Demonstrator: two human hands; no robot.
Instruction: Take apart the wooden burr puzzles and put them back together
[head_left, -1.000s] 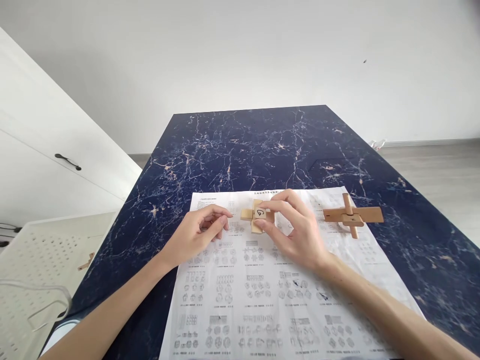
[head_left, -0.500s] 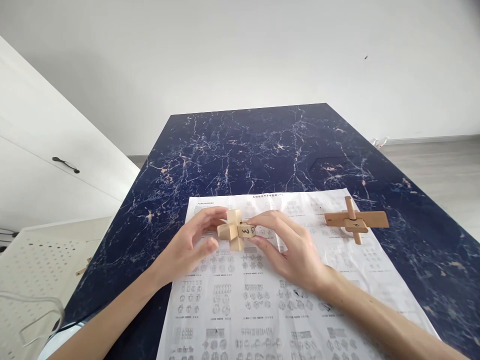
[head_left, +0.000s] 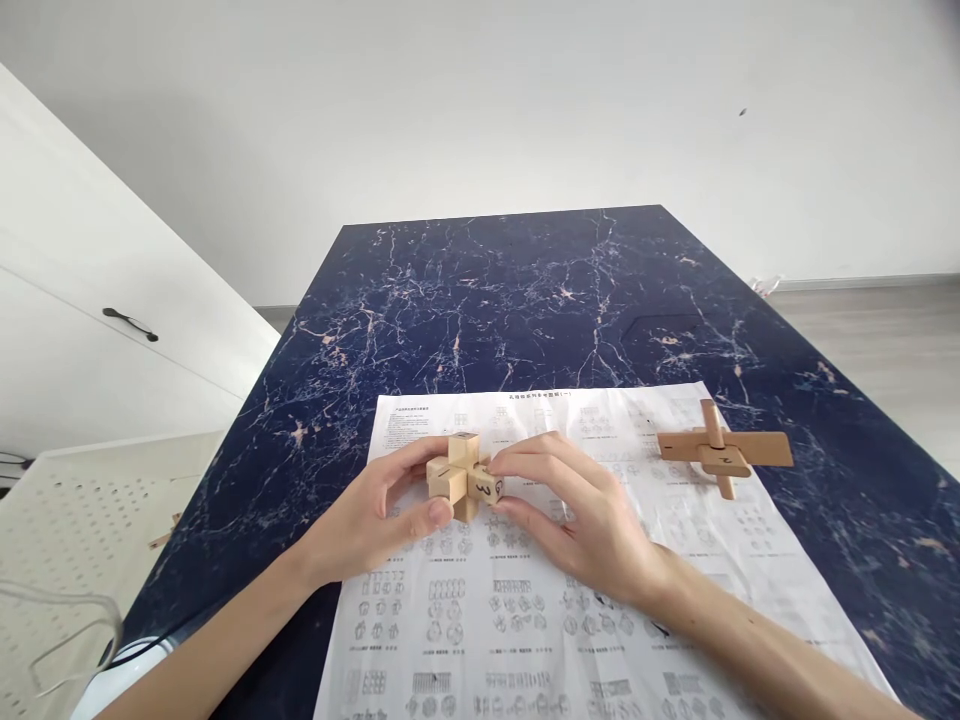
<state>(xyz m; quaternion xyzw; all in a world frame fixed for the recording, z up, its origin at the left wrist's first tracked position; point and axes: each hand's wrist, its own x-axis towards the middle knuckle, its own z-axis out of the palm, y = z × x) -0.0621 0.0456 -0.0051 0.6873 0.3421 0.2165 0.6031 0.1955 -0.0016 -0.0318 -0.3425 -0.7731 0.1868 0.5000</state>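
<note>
- Wooden burr puzzle (head_left: pixel 463 480): between the two hands, above the diagram sheet's upper middle; whether it rests on the paper or is lifted, I can't tell. Its stubby bars cross, so an end projects toward each hand.
- Left hand (head_left: pixel 362 512): pinching the puzzle's left side, thumb on the near face and fingers curled behind, probably to brace it.
- Right hand (head_left: pixel 585 508): thumb and forefinger pinching the end of the bar marked "3" (pen marks, likely telling the bars apart); that opposing grip likely steadies the piece.
- Diagram sheet (head_left: pixel 551 625): spread beneath both hands, title at the far edge, so the figures probably read upright for the wearer.
- Flat-barred wooden cross (head_left: pixel 721 457): at the sheet's right edge, apart from both hands, presumably set out of their way.
</note>
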